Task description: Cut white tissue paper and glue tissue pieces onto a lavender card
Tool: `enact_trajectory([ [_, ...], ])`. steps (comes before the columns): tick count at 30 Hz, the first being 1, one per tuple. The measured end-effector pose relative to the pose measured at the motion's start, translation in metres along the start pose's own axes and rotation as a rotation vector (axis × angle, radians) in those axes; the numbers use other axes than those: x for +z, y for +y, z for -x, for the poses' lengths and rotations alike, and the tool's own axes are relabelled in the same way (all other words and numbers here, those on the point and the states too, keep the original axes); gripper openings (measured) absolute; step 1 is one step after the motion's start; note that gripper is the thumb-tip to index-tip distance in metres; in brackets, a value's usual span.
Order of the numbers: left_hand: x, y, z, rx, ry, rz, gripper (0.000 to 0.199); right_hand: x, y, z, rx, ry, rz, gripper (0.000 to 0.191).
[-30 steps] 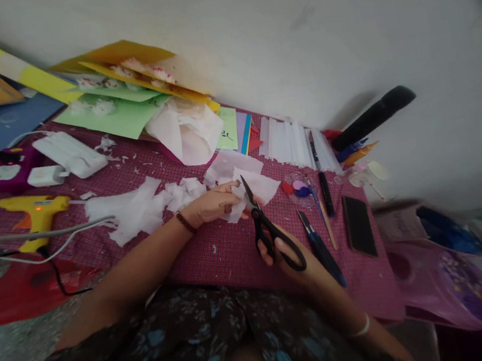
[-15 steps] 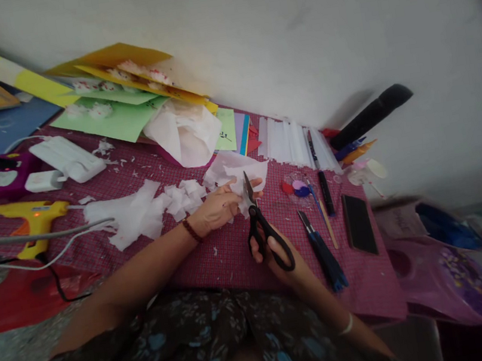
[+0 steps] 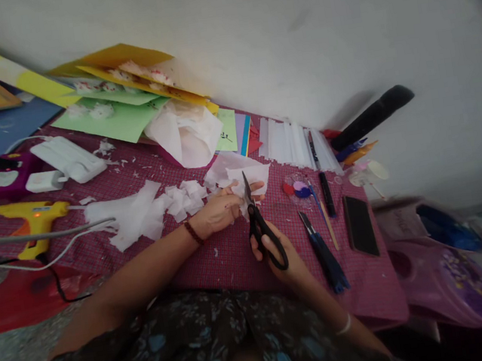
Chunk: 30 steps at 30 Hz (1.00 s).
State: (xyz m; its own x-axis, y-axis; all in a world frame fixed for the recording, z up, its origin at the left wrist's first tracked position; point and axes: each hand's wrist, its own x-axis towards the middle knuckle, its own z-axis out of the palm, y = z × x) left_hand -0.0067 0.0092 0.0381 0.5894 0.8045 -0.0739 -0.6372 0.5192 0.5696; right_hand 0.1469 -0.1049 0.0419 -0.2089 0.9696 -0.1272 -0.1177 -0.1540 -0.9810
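My left hand (image 3: 222, 208) pinches a small piece of thin white paper (image 3: 238, 188) over the table. Black-handled scissors (image 3: 259, 226) are in my right hand (image 3: 281, 253), fingers through the loops. Their blades point away from me and cross the paper beside my left fingers. Just behind lies a larger translucent white sheet (image 3: 225, 168). To the left of my left hand are cut white paper squares (image 3: 183, 198) and a heap of white sheets (image 3: 130, 212).
A yellow glue gun (image 3: 41, 219) lies at left with its cords near a white power adapter (image 3: 68, 158). Coloured cards (image 3: 109, 118) lean by the wall. At right are a utility knife (image 3: 323, 252), glue sticks (image 3: 292, 142), paint pots (image 3: 299, 188) and a phone (image 3: 360, 226).
The scissor handles have closed slightly and shifted a little to the left, with the blades at the paper. My left hand stays nearly in place.
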Motion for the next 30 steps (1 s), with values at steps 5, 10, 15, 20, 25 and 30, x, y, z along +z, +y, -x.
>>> enact_trajectory([
  [5, 0.000, -0.001, -0.001, -0.002, -0.023, 0.027, 0.060, -0.001, 0.003, -0.001, 0.049, 0.024, 0.049, 0.043],
  [10, 0.001, 0.001, 0.000, -0.017, 0.003, 0.015, 0.049, -0.005, 0.010, -0.005, 0.047, -0.018, -0.072, 0.053],
  [15, 0.000, -0.001, 0.000, -0.026, -0.032, -0.020, 0.046, -0.005, 0.009, -0.003, 0.081, -0.010, -0.109, 0.057],
  [20, -0.004, -0.007, -0.003, -0.035, -0.056, -0.044, 0.046, -0.004, 0.004, -0.001, 0.059, -0.015, -0.108, 0.052],
  [25, -0.006, -0.011, -0.003, -0.081, -0.072, -0.059, 0.053, -0.004, 0.007, 0.002, 0.006, -0.011, -0.144, 0.052],
  [30, -0.003, -0.014, -0.001, -0.093, -0.046, -0.061, 0.058, 0.002, 0.012, 0.006, 0.009, 0.043, -0.157, 0.047],
])
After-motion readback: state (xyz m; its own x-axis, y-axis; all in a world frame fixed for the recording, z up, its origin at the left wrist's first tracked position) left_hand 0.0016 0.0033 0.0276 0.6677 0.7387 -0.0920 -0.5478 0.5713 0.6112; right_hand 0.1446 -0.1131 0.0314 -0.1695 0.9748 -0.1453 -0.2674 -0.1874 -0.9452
